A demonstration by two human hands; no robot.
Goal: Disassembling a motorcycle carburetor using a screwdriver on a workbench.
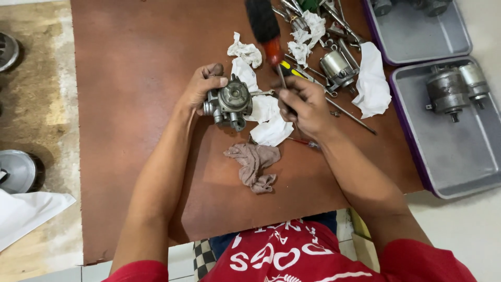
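At table centre, my left hand (pixel 201 86) grips a carburetor (pixel 229 102); at three o'clock, my right hand (pixel 302 104) clenches a screwdriver (pixel 267 36).

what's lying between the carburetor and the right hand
In the head view, crumpled white paper wipes lie on the brown board between the carburetor held by the left hand and the right hand.

No packages, labels, signs or screens are in view.
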